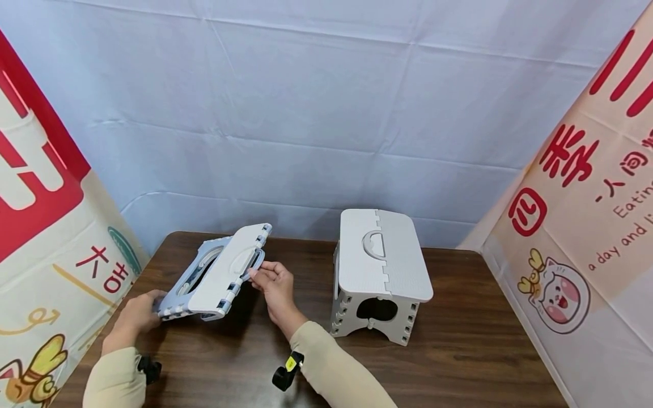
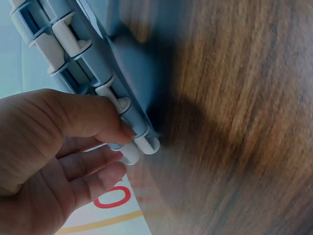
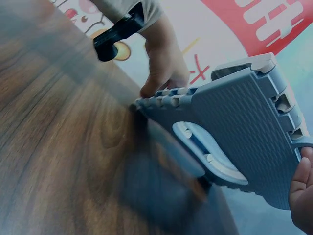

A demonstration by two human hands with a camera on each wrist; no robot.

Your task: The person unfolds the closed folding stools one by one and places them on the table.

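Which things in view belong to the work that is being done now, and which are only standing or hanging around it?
In the work:
- Half-folded blue-and-white stool
- Its handle, pinched by the right hand
- Left hand, gripping the stool's edge
- Table, beneath

Around it, seemingly uninvolved:
- Standing white stool, untouched
- Printed sheet, right
- Pale backdrop

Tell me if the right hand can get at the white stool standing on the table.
Probably yes, once free: the right hand is holding the tilted stool, but only bare table shows between it and the white stool.
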